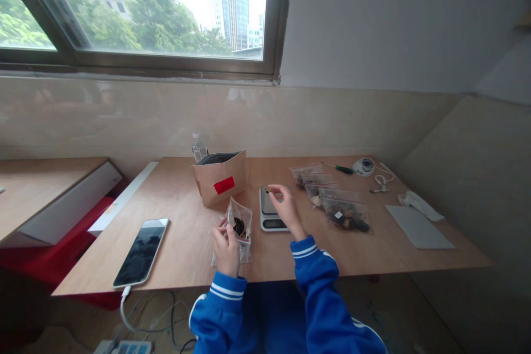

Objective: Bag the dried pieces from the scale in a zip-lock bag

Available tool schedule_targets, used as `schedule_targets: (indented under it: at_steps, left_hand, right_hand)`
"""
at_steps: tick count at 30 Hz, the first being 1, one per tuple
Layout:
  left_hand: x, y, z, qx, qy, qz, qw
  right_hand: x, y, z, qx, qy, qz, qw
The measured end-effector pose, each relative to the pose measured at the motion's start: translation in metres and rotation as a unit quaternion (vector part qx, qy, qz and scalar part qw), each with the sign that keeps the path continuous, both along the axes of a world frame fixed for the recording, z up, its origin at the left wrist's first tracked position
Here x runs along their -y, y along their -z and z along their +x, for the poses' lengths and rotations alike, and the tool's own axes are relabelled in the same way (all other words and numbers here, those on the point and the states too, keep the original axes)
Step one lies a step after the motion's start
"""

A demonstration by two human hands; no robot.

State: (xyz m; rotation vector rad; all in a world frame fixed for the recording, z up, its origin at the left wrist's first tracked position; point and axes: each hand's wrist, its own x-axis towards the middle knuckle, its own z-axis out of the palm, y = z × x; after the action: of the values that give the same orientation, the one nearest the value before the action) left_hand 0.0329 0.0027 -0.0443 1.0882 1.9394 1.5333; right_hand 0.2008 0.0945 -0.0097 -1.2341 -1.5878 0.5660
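Note:
My left hand [226,246] grips a small clear zip bag [239,225] with dark pieces inside, holding it upright just above the wooden table [182,243]. My right hand [284,206] hovers over a small kitchen scale [271,214], its fingertips pinched on a tiny dark piece [269,191]. An open brown paper pouch [219,178] with a red label stands behind the bag. Right of the scale lies a row of filled clear zip bags [336,202].
A phone [142,251] on a charging cable lies at the front left. A water bottle [199,148] stands behind the pouch. A screwdriver [339,168], a round white device [364,166], a white cable [381,181] and a grey mat [418,227] occupy the right side. Wall behind.

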Motion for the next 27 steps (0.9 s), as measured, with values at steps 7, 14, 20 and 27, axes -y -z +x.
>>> schedule_targets:
  at_steps: [7,14,20,27]
  left_hand:
    - [-0.001,-0.004,-0.004,0.021,0.0,0.003,1.0]
    - [0.0,-0.007,-0.008,0.03,0.01,0.005,0.999]
    - [0.002,-0.007,-0.008,0.007,0.019,-0.007,1.0]
    - [0.001,-0.01,-0.009,0.013,0.037,-0.007,0.999]
  right_hand:
    - [0.018,-0.043,-0.047,-0.011,-0.15,0.012,0.989]
    - [-0.046,0.028,-0.01,0.146,0.007,-0.03,0.989]
    - [-0.066,0.048,0.004,0.186,-0.002,-0.038,0.982]
    - [-0.058,0.037,0.005,0.104,0.038,-0.018,0.994]
